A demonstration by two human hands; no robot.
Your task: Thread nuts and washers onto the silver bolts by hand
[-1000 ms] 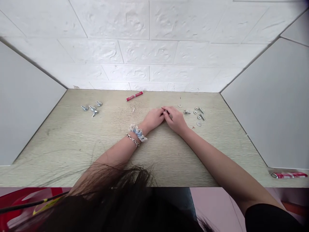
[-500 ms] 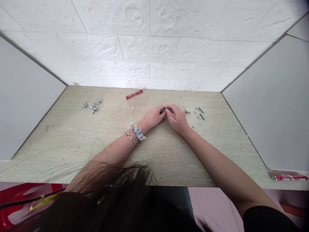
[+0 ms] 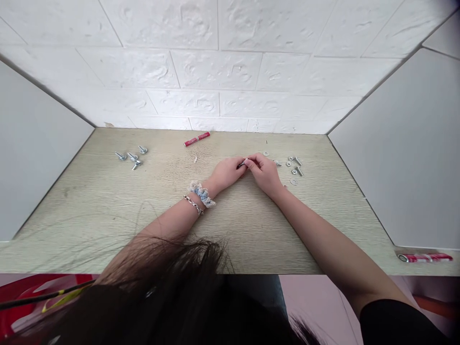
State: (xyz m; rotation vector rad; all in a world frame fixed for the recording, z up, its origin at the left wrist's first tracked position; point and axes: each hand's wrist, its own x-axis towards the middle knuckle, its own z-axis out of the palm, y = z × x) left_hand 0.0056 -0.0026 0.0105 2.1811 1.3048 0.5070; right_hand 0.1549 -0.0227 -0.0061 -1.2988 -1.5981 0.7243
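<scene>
My left hand (image 3: pixel 229 172) and my right hand (image 3: pixel 264 173) meet over the middle of the table, fingertips together. Between them shows a small metal bolt (image 3: pixel 241 165), its shank pinched in my left fingers. My right thumb and fingers close around its other end, where the details are hidden. Just right of my right hand lie loose bolts (image 3: pixel 298 171), nuts (image 3: pixel 288 164) and a flat washer (image 3: pixel 293 182). Another washer (image 3: pixel 266 154) rests behind my right fingers. Far to the left sit several bolts with washers on them (image 3: pixel 132 156).
A red tube-like stick (image 3: pixel 197 139) lies near the white brick-patterned wall (image 3: pixel 237 103). A second red stick (image 3: pixel 426 258) is at the front right edge. A small white scrap (image 3: pixel 196 159) lies left of my hands. Grey panels (image 3: pixel 402 143) bound the table (image 3: pixel 244 239) on both sides.
The whole view has shifted slightly. My hands stay together on the bolt; my right thumb has moved a little over its end, so less of the bolt shows.
</scene>
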